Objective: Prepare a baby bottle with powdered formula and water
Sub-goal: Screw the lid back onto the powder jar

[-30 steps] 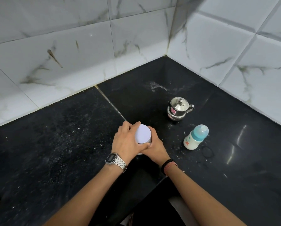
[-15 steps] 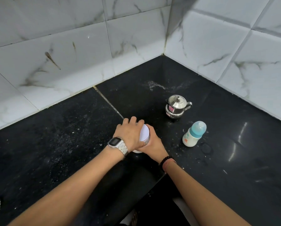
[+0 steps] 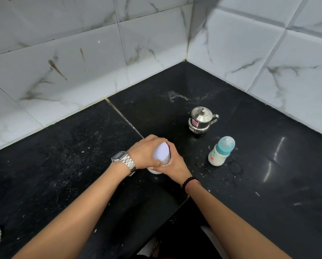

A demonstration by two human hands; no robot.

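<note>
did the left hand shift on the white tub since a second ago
Yes. The left hand has turned over the round white plastic tub, fingers now covering more of the lid; the tub stays equally near the steel kettle.

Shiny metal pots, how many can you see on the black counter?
1. The steel pot stands near the back corner of the counter, behind the baby bottle. No others show.

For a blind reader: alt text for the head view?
Both hands, left hand on the lid and right hand round the body, grip a white jar on a black counter. A capped baby bottle and steel pot stand nearby.
</note>
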